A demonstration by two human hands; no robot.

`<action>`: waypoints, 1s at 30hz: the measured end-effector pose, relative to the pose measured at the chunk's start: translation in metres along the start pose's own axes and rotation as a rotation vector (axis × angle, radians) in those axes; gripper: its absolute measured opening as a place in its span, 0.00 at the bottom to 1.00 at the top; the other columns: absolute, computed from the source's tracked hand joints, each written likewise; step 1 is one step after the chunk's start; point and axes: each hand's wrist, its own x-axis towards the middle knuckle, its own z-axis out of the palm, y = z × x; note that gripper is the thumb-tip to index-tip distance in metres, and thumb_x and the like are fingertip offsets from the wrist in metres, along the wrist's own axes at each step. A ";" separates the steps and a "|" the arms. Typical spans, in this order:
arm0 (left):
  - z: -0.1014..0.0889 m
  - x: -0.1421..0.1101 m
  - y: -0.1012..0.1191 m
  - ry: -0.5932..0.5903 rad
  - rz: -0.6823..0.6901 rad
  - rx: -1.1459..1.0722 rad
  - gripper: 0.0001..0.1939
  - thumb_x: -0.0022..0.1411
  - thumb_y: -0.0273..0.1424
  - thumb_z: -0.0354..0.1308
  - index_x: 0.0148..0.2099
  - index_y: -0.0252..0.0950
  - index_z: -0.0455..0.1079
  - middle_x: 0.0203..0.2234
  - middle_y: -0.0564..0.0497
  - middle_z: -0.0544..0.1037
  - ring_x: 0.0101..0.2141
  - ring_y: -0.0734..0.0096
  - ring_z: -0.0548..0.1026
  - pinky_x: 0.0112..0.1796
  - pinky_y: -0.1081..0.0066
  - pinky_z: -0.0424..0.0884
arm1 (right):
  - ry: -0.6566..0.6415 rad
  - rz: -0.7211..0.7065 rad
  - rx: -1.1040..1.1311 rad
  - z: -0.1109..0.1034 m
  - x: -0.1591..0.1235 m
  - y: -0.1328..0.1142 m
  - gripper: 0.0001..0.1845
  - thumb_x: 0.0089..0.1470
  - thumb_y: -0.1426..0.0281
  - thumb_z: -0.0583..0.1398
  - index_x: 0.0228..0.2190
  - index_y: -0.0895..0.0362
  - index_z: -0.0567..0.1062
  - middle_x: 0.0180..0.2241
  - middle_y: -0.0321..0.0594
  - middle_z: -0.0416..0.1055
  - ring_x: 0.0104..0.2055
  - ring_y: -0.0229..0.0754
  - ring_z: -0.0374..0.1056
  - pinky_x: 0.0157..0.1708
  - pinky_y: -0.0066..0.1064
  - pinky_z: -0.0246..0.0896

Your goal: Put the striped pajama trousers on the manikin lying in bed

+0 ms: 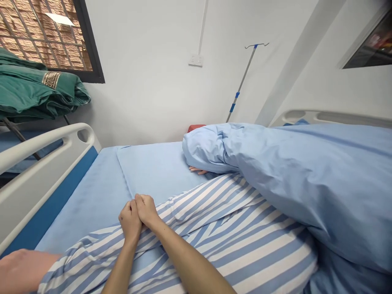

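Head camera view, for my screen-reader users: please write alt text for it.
The person's left hand and right hand lie pressed together on a blue-and-white striped gown on a bed's blue sheet. A blue duvet lies to the right, with another hand showing beneath it.

The left hand and right hand lie clasped on a striped gown at 6 o'clock, with a blue blanket at 3 o'clock, a white bed rail at 9 o'clock and a drip pole at 1 o'clock.
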 end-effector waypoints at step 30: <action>0.029 -0.007 0.038 0.014 -0.065 -0.196 0.17 0.55 0.37 0.48 0.18 0.37 0.52 0.12 0.59 0.56 0.19 0.77 0.56 0.24 0.74 0.54 | 0.093 0.005 0.390 -0.026 0.004 0.024 0.22 0.56 0.59 0.48 0.16 0.56 0.56 0.17 0.30 0.50 0.21 0.32 0.47 0.21 0.25 0.45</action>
